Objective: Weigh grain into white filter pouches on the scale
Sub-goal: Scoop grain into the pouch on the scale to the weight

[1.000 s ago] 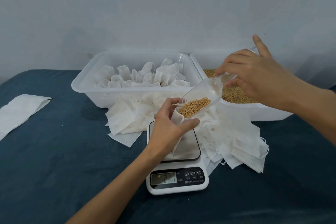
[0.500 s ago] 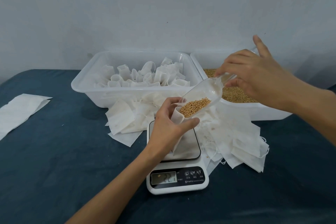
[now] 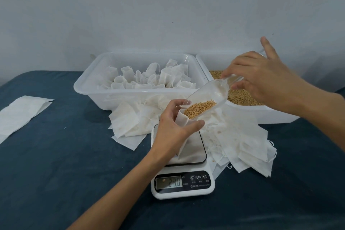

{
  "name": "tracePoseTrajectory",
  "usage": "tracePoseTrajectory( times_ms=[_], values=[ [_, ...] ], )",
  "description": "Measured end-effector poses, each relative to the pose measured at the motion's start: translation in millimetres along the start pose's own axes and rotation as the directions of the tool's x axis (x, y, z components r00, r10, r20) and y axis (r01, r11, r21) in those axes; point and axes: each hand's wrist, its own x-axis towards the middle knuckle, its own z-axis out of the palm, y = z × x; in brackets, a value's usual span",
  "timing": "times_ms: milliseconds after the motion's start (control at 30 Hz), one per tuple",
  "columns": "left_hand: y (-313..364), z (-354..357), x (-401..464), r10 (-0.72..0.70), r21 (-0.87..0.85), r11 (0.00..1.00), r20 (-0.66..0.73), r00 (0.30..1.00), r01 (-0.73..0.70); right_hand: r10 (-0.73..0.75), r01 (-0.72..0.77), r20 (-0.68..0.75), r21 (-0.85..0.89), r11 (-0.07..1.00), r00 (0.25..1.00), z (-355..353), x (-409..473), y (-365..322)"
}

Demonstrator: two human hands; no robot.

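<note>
My left hand (image 3: 173,129) grips a white filter pouch (image 3: 183,120) by its open mouth; the pouch stands on the plate of the white digital scale (image 3: 182,183). My right hand (image 3: 261,78) holds the handle of a clear plastic scoop (image 3: 207,97), tilted down toward the pouch. Golden grain (image 3: 199,110) lies at the scoop's lip, right at the pouch mouth. The scale display shows lit digits that are hard to read.
A white tub (image 3: 89,89) at the back holds several filled pouches. Beside it on the right, a second white tub (image 3: 261,115) holds loose grain. Flat empty pouches (image 3: 242,147) lie heaped around the scale. White sheets (image 3: 20,114) lie at far left on the blue cloth.
Both hands hold nearly the same pose. The number on the scale display has changed, and the grain pile in the scoop looks slightly lower.
</note>
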Motion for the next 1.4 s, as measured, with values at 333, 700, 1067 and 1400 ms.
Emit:
tracePoseTrajectory(
  times_ms=[333,700,1067,1400],
  values=[
    [2.4,0.3,-0.5,-0.008,0.016,1.0,-0.021,1.0,0.008,0.053,-0.054,0.026,0.056,0.997,0.998,10.9,-4.1,6.1],
    [6.2,1.0,-1.4,-0.002,0.015,1.0,-0.049,0.999,0.003,0.168,-0.211,0.135,0.447,0.869,0.977,39.1,-13.7,18.1],
    [4.6,0.4,-0.3,-0.01,0.018,1.0,-0.055,0.998,0.011,0.496,-0.476,0.104,0.499,0.724,0.862,60.5,-13.6,58.9],
    [0.5,0.9,1.3,0.018,-0.004,1.0,-0.042,0.999,-0.018,0.668,-0.743,0.418,0.024,0.669,0.615,104.1,-11.2,97.3]
  ],
)
